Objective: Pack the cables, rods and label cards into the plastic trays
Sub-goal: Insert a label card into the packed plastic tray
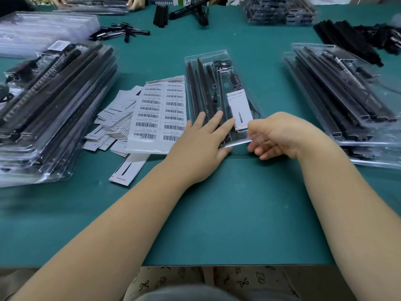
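Head view, going left to right across the green bench (217, 203). Far left edge has one stack of filled clear plastic trays (54, 101), can't count the layers, with one pile of empty clear trays (43, 31) behind it near the far left corner. Next comes a messy heap of label cards (112, 124), way too many to count, with one barcode sticker sheet (160, 114) lying on top and one loose label card (128, 168) poking out toward the near edge.

Middle of the bench is the one tray being packed (217, 94). It holds several black rods (201, 90) side by side, around five, though glare makes that iffy. There's one coiled black cable (223, 64) at its far end and one white label card (239, 109) along its right side.

The left hand (201, 146) lies flat on the near end of that tray, fingers straight and spread over the rods. The right hand (280, 135) is just beside it with fingers curled around the tray's near right corner, pinching the clear edge.

Right edge has one more stack of filled trays (347, 101). Along the far edge: two loose bunches of black rods (123, 32), another tray stack (280, 9), and a dark pile of parts (360, 40) in the far right corner. Another person's hand (135, 3) rests at the far edge.

Surface is a plain teal mat; the room beyond is cropped out.
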`<move>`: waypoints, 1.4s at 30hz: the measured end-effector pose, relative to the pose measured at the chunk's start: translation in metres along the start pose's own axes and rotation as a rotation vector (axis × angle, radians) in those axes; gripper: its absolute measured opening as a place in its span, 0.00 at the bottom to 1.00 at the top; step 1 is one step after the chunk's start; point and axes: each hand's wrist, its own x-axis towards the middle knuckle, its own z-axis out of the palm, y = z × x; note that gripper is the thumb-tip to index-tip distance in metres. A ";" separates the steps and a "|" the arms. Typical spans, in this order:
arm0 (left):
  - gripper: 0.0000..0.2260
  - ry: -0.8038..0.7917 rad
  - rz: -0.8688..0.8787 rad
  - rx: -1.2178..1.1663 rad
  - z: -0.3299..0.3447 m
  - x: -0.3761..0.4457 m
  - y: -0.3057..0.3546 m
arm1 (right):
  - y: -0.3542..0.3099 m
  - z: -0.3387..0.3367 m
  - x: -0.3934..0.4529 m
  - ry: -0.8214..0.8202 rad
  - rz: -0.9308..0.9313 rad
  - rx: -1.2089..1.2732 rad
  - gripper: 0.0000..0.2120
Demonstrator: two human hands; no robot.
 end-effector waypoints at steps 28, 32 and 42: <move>0.21 0.234 -0.025 0.221 0.000 -0.002 0.012 | 0.004 0.002 0.001 0.042 0.008 0.358 0.10; 0.21 0.236 -0.027 0.217 0.000 -0.002 0.011 | 0.004 0.004 0.000 0.014 0.020 0.319 0.15; 0.21 0.280 -0.016 0.191 -0.002 -0.005 0.014 | 0.002 0.006 -0.001 0.029 -0.030 0.367 0.12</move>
